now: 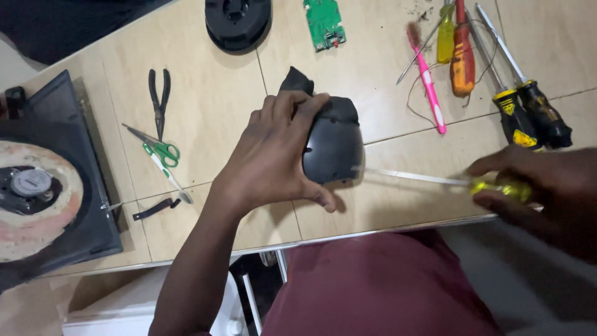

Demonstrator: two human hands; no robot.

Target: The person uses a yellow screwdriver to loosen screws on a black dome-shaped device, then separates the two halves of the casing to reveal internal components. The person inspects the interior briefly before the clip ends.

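My left hand (pixel 273 155) is wrapped over a black plastic housing (pixel 333 143), fingers curled across its top and thumb pressed under its near edge, holding it just above the beige tabletop (pixel 211 106) near the front edge. My right hand (pixel 547 186) is closed around the yellow handle of a screwdriver (pixel 429 179), fingers clamped tight on the grip; its long metal shaft runs leftward and the tip meets the right side of the housing. The shaft looks blurred, so I cannot tell exactly where the tip sits.

Beyond my right hand lie two black-and-yellow screwdrivers (pixel 528 115), and farther back an orange-handled screwdriver (pixel 462 59), a yellow-handled one (pixel 445 37) and a pink toothbrush (pixel 428 81), all close together. A green circuit board (pixel 324 23) and a round black part (pixel 237 22) sit at the far edge. To my left are black pliers (pixel 159 93), green-handled scissors (pixel 160 154) just beside them, and a speaker driver in a black frame (pixel 37 199) at the table's left end
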